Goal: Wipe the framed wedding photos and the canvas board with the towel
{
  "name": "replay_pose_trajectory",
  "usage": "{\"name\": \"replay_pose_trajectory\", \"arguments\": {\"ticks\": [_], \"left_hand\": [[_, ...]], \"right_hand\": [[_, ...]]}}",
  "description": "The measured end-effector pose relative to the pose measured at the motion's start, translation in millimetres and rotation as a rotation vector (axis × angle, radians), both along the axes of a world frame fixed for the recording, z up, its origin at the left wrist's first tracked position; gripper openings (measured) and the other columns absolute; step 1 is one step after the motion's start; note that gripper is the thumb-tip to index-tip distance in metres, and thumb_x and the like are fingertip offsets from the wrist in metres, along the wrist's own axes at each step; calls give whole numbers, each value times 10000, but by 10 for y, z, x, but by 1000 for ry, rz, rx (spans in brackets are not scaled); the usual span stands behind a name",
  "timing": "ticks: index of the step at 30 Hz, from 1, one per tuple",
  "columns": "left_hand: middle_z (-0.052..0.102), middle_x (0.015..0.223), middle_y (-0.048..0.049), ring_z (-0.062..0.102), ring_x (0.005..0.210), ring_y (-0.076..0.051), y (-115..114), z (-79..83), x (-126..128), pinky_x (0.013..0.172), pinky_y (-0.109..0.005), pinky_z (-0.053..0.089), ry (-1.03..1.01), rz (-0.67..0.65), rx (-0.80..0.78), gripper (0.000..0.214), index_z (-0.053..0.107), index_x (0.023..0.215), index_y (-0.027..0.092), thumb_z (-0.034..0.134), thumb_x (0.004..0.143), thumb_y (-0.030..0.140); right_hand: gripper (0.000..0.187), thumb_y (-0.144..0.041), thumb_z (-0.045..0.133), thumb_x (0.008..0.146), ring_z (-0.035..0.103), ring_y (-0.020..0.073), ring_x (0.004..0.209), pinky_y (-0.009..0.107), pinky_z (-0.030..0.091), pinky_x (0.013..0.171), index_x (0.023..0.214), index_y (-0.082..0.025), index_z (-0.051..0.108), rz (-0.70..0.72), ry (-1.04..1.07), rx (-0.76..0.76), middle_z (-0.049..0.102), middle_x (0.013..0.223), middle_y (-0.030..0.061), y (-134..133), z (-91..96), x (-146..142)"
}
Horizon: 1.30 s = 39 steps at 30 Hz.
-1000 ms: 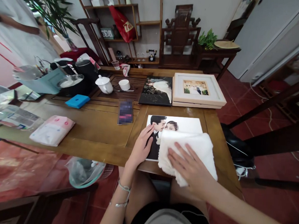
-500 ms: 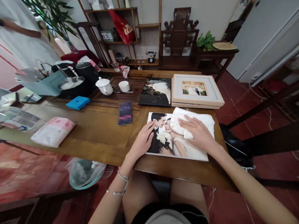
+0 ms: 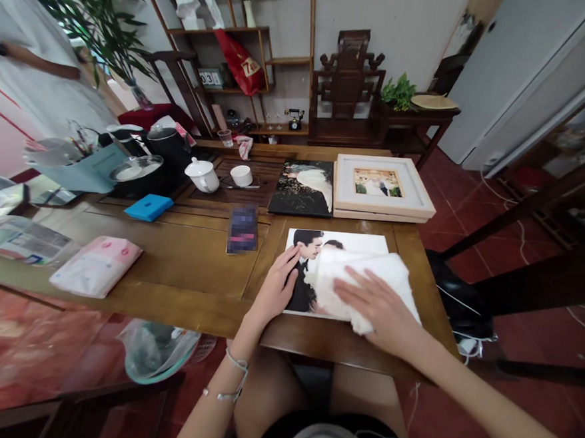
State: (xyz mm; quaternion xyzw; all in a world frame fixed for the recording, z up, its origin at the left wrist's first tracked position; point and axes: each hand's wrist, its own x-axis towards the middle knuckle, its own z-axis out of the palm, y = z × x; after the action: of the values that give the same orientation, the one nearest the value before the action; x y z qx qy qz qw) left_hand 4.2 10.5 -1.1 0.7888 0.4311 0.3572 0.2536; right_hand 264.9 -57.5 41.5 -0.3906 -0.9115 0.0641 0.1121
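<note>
A glossy photo print (image 3: 301, 273) of a couple lies flat near the table's front edge. My left hand (image 3: 278, 281) rests on its left side, open, fingers stretched out over the picture. On the print's right half my right hand (image 3: 379, 308) holds a folded white cloth (image 3: 331, 278), its fingers laid over the top and pressing it down. The cloth covers much of the second figure and the lower right part of the print. The thumb of my right hand is hard to make out.
Behind the print lie a dark photo panel (image 3: 302, 187) and stacked white frames (image 3: 346, 206). A dark blurred packet (image 3: 242, 230), a tissue pack (image 3: 96, 265), a blue box (image 3: 149, 207) and a lidded cup (image 3: 202, 175) stand leftward. A person's arm (image 3: 38, 61) shows at far left.
My right hand has drawn the white cloth down and to the left across the print, covering more of its middle. My left hand keeps its place on the print.
</note>
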Motion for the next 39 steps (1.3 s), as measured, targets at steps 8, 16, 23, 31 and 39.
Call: {"name": "replay_pose_trajectory", "arguments": {"ticks": [8,16,23,31,39], "left_hand": [[424,1524,-87,343,1442,-218,4,-35,-9,1205,-487,262,-1,6,-10,441,467,1423,239,370,992,245],[442,1509,-109,359,1431,-217,18,-70,-11,1201,-490,268,-9,7,10,440,480,1410,210,377,982,232],[440,1513,-98,354,1434,-213,10,-47,-12,1209,-478,253,-7,1,-9,440,486,1408,216,386,980,247],[444,1513,-86,365,1428,-217,6,-55,-17,1204,-486,261,-19,1,0,434,499,1399,228,386,981,258],[446,1509,-98,361,1432,-218,13,-68,-19,1199,-492,271,-14,10,2,438,493,1403,214,383,981,252]], "right_hand": [[575,-84,592,746,315,371,1413,590,266,1133,1320,-102,571,-336,-79,105,544,1414,143,822,28,183],[828,-44,595,582,164,333,1472,592,148,1174,1399,-133,494,48,-47,-78,431,1509,122,-144,63,-170],[781,-10,510,593,291,263,1440,540,253,1162,1351,-193,551,-70,46,-28,526,1441,63,97,16,311],[616,-73,561,712,317,422,1400,665,294,1083,1326,-123,566,-457,-115,119,526,1421,174,376,-68,103],[799,-87,587,612,196,336,1464,569,215,1170,1403,-152,493,16,-57,-88,435,1511,99,-463,61,-337]]}}
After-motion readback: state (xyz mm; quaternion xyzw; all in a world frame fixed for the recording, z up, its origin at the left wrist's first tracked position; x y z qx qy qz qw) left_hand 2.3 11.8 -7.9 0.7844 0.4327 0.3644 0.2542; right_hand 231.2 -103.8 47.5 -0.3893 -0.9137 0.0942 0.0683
